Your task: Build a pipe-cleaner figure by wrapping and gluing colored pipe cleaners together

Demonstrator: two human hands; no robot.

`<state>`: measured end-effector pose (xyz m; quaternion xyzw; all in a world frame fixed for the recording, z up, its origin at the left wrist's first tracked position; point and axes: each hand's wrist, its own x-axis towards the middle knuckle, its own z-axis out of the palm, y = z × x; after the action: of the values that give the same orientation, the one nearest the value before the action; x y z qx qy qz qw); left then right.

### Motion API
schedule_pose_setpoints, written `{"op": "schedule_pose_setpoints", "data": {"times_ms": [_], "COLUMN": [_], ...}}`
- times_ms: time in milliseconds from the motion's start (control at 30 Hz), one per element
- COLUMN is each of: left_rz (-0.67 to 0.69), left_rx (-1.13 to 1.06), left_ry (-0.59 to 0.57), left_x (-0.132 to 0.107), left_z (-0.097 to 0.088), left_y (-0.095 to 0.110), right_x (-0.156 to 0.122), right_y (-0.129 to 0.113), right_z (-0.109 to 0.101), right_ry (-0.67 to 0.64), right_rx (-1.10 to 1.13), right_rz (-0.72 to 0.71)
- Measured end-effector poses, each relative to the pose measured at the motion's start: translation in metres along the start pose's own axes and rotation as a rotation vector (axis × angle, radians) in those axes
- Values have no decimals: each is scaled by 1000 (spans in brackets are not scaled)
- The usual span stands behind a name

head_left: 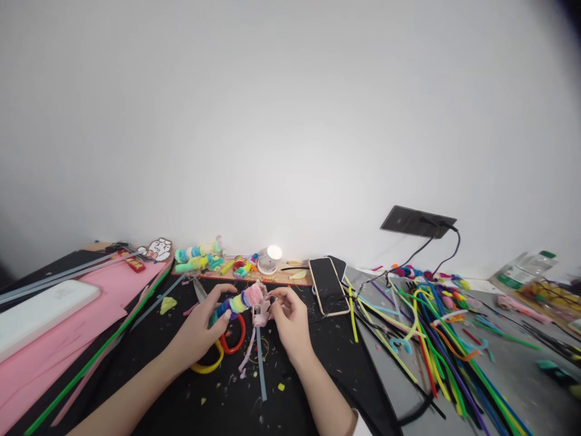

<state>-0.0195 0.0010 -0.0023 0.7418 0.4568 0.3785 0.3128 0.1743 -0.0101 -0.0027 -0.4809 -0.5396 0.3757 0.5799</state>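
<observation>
While the left hand (pixel 200 330) curls its fingers and thumb around a fuzzy striped roll (pixel 238 304), the right hand (pixel 291 318) faces it over the middle of the desk (pixel 213 415). The left grip is firm around the roll, which lies tilted, its pink end toward the right hand. Beside that end is a pale pink piece (pixel 260 315), with a translucent strip (pixel 261 372) running from beneath it toward the near edge. The right grip is bent in close to this piece, thumb near forefinger; whether it pinches anything, I cannot tell.

Partly hidden under the left hand lie scissors (pixel 242 336) with red and yellow handles. Along the desk's far edge stand a small lit lamp (pixel 267 263) and, to its left, more fuzzy striped pieces (pixel 196 253). A phone (pixel 329 287) lies right of the lamp. Toward the left edge, a white case (pixel 49 318) rests on pink sheets (pixel 124 281); toward the right edge spreads a loose heap of coloured pipe cleaners (pixel 447 348), with a clear bottle (pixel 524 270) near the far right corner.
</observation>
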Motion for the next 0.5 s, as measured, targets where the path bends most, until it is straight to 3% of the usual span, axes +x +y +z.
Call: {"op": "schedule_pose_setpoints", "data": {"times_ms": [500], "left_rz": [15], "left_rx": [-13], "left_ry": [22], "left_x": [0], "left_z": [1], "left_y": [0], "right_x": [1], "right_y": [4], "right_z": [-2], "right_ry": [-57], "right_rx": [-17], "right_rz": [-10]}}
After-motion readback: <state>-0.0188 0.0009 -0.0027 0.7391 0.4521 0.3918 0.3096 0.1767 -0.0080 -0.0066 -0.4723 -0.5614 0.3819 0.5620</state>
